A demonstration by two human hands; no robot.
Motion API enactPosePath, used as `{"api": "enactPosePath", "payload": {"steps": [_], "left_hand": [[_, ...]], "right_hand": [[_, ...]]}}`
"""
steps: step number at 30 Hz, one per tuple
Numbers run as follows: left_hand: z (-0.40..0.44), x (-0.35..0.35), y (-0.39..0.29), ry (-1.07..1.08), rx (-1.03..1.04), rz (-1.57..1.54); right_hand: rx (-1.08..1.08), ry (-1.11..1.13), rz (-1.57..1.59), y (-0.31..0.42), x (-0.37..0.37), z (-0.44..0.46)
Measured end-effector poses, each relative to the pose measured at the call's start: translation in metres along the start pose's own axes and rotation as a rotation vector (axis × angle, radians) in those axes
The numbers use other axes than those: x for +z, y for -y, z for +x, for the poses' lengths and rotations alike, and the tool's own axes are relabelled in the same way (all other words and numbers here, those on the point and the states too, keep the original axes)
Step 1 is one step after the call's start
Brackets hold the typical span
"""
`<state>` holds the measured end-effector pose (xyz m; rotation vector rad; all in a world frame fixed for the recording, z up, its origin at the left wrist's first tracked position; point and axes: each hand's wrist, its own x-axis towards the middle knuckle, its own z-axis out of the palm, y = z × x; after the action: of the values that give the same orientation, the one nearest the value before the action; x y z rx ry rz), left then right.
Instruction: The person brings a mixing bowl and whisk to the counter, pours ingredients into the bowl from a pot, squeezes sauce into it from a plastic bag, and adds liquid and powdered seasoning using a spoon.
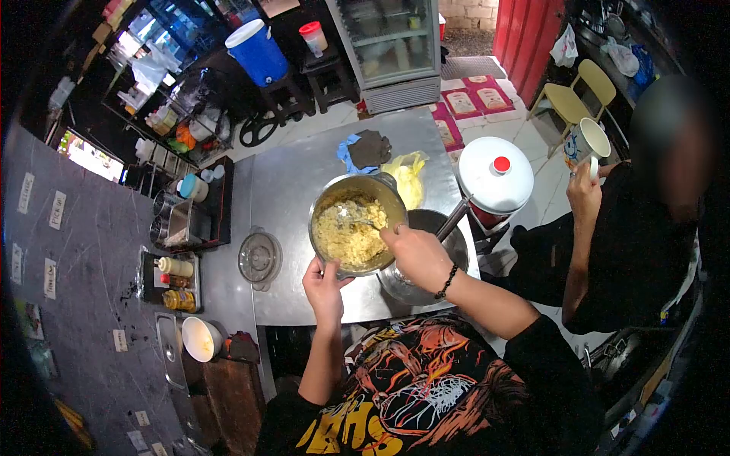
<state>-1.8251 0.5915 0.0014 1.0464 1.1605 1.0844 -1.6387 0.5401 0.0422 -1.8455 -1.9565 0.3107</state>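
A metal pot tilts over the steel table, holding a pale yellow, crumbly mash. My left hand is closed on the handle at the pot's near rim. My right hand is wrapped round a metal utensil whose end sits in the mash; whether it is a fork or a spoon I cannot tell. Beneath my right hand lies a wide metal pan with a long handle. Behind the pot are a yellow plastic bag and a dark cloth with a blue one.
A glass lid lies left on the steel table. Further left are a tray of sauce bottles and a white bowl. A white-lidded pot stands right. Beside it, a person holds a mug.
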Motion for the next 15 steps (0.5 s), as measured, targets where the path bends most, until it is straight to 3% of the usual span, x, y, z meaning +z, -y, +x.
{"api": "enactPosePath", "payload": {"steps": [8,10,15], "left_hand": [[-0.011,0.006,-0.008,-0.053,-0.018,0.001],[-0.009,-0.001,0.001,-0.004,0.087,-0.019],[-0.010,-0.001,0.004,-0.006,0.103,-0.003]], "right_hand": [[0.031,-0.181,-0.070,-0.010,-0.003,0.008],[0.045,-0.150,-0.075,-0.012,0.004,0.005],[0.075,0.000,-0.058,-0.002,0.007,-0.004]]}}
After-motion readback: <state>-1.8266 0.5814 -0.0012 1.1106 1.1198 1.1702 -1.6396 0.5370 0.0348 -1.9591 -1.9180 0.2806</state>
